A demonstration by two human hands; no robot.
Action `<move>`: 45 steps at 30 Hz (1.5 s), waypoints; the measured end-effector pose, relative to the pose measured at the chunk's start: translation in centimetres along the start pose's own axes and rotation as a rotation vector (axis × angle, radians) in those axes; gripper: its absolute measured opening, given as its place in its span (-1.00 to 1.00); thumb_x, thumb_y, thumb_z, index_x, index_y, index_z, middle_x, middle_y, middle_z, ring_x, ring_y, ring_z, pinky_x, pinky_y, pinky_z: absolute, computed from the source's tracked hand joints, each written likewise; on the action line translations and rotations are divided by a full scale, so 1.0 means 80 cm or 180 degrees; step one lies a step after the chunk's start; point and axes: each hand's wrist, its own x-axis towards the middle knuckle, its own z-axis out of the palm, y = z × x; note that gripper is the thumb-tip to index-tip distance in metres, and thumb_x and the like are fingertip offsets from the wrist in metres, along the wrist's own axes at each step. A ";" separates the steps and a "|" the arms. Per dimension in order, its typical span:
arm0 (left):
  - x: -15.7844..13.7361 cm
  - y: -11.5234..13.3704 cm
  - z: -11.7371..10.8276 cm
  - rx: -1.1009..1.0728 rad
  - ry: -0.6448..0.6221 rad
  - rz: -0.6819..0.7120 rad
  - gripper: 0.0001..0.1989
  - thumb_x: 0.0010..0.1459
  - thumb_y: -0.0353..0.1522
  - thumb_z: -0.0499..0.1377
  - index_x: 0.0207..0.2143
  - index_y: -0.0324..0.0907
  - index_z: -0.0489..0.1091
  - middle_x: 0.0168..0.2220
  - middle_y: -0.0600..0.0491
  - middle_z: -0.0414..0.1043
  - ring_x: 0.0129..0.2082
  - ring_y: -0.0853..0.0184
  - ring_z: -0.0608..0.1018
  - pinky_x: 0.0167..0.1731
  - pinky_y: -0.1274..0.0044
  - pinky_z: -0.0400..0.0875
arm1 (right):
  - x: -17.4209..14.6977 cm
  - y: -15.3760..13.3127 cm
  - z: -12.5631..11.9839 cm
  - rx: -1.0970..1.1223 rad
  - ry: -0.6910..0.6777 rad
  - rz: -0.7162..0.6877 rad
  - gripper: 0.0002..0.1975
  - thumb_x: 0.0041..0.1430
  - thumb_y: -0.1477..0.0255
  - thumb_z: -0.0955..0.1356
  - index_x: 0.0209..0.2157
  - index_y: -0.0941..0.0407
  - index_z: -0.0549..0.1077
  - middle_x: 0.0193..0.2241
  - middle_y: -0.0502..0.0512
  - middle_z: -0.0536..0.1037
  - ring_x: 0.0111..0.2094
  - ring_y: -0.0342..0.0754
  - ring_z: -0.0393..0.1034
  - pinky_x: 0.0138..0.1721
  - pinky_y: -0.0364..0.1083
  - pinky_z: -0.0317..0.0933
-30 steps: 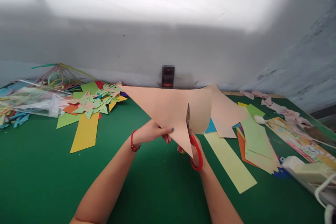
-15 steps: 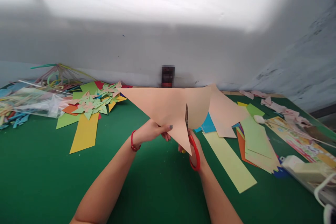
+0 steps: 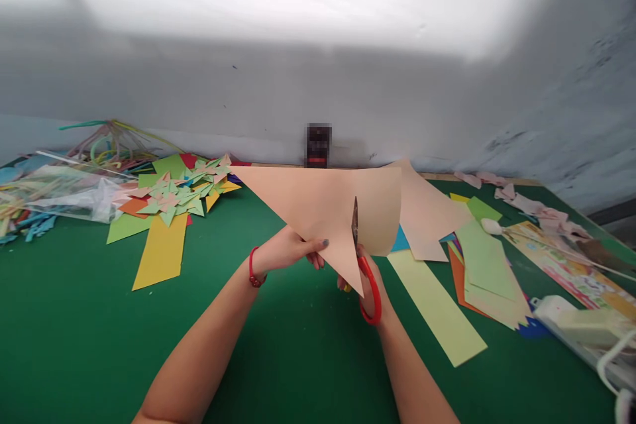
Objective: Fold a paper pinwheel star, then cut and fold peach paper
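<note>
My left hand [image 3: 293, 250] pinches the lower left edge of a sheet of peach paper [image 3: 308, 202], thumb on top and fingers beneath. A red bracelet circles that wrist. My right hand [image 3: 368, 288] is closed round the red-handled scissors [image 3: 370, 295]. The dark blade stands in a cut that runs up from the sheet's lower edge; the other blade is hidden behind the paper. Right of the cut, the paper curls away as a loose flap [image 3: 380, 218]. Part of my right fingers is hidden by the paper's pointed corner.
Folded paper stars [image 3: 181, 195] and a yellow sheet [image 3: 161, 248] lie on the green table [image 3: 89, 338] at left, beside a plastic bag [image 3: 94, 195]. More peach paper [image 3: 432, 212], a pale yellow strip [image 3: 437, 308], green sheets [image 3: 489, 265] and a power strip [image 3: 556, 311] lie at right.
The peach flap right of the blade has swung lower and covers more of the blue paper behind it. Both hands have barely moved.
</note>
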 end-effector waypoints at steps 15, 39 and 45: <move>0.000 -0.004 0.000 -0.0034 -0.0038 -0.0038 -0.68 0.10 -0.19 0.14 -0.43 -0.32 0.43 -0.52 -0.01 0.48 -0.52 0.39 0.53 -0.42 0.55 0.42 | 0.002 0.015 -0.004 -0.0012 -0.0060 -0.0119 -0.57 0.07 0.11 0.27 -0.17 0.16 0.28 -0.74 -0.06 0.37 -0.74 -0.11 0.26 -0.70 -0.14 0.14; 0.001 -0.004 -0.002 0.0018 -0.0126 -0.0010 -0.64 0.10 -0.16 0.12 -0.44 -0.32 0.42 -0.51 -0.04 0.49 -0.51 0.37 0.53 -0.40 0.54 0.43 | -0.002 0.018 -0.004 -0.0230 0.0058 0.0152 -0.75 0.10 0.23 0.27 -0.28 0.11 0.28 -0.81 -0.18 0.24 -0.86 -0.19 0.08 -0.87 -0.23 -0.05; 0.000 -0.001 0.000 0.0293 -0.0015 -0.0041 -0.64 0.11 -0.13 0.10 -0.40 -0.29 0.43 -0.49 -0.04 0.49 -0.48 0.34 0.53 -0.42 0.55 0.42 | -0.002 0.010 -0.009 -0.0466 0.0058 -0.0012 -0.78 0.07 0.30 0.29 -0.25 0.10 0.30 -0.80 -0.18 0.25 -0.85 -0.19 0.12 -0.84 -0.22 -0.02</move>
